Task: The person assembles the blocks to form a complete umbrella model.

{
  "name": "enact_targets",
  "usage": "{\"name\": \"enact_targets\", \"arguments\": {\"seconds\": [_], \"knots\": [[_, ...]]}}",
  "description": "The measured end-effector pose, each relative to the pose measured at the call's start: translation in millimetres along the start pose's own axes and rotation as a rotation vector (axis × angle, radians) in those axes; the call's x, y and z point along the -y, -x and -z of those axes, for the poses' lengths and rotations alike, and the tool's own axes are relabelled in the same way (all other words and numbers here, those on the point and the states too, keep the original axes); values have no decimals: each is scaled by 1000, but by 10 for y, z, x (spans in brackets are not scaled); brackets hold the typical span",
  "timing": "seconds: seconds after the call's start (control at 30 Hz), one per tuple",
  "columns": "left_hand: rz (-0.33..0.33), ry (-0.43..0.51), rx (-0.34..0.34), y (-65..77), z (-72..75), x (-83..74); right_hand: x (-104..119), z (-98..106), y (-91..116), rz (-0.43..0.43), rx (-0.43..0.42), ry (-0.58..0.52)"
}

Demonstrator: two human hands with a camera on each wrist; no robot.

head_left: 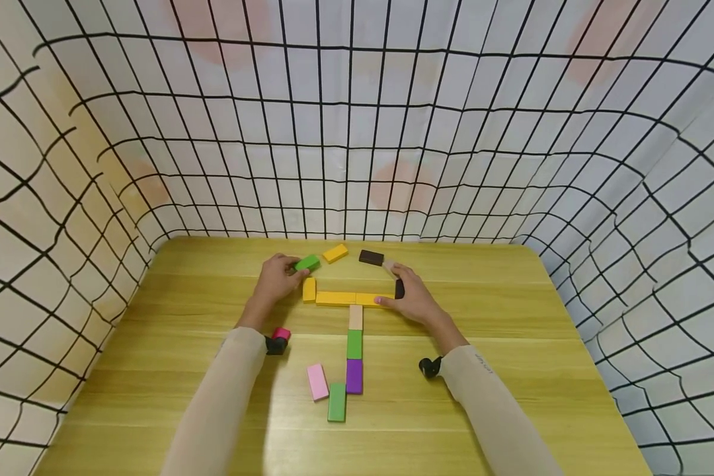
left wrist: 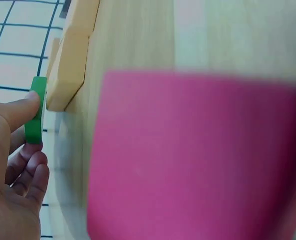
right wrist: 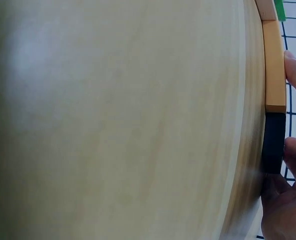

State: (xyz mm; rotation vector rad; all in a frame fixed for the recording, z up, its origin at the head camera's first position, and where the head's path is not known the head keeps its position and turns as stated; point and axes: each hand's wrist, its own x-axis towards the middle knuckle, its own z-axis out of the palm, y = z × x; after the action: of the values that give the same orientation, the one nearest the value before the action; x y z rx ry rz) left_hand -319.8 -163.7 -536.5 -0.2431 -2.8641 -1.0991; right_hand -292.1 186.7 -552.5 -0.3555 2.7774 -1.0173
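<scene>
My left hand [head_left: 276,277] pinches a green block [head_left: 307,263] between thumb and fingers, seen also as a green block [left wrist: 35,110] in the left wrist view. Just below it stands a yellow block [head_left: 309,289], left of two yellow blocks [head_left: 336,299] laid end to end. My right hand [head_left: 415,296] is at that row's right end. Its fingers curl round a black block [right wrist: 273,142], while the thumb touches the adjoining yellow block [right wrist: 274,65]. A pale block [head_left: 389,265] lies by its fingertips, partly covered.
A column of beige [head_left: 356,317], green [head_left: 354,344] and purple [head_left: 354,377] blocks runs down from the row. Nearby lie a pink block [head_left: 318,382], another green block [head_left: 336,402] and a magenta block [head_left: 282,333]. Dark brown [head_left: 371,257] and yellow [head_left: 335,253] blocks lie behind. Black wire mesh surrounds the table.
</scene>
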Motion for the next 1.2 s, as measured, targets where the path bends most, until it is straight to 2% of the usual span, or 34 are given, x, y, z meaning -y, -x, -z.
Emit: {"name": "enact_targets", "arguments": {"seconds": [0.3,0.53,0.9,1.2], "knots": [[34,78,0,-24,-91,-126,-9,-11,-1,-4,2,4],[49,79,6,-60,-181,-190,-21,-24,-6,0,-12,11],[184,118,29,-96,-252,-247,19,-3,25,7,-13,-22],[201,117,59,-113,-255,-225,-9,-19,9,2,-10,-4]]}}
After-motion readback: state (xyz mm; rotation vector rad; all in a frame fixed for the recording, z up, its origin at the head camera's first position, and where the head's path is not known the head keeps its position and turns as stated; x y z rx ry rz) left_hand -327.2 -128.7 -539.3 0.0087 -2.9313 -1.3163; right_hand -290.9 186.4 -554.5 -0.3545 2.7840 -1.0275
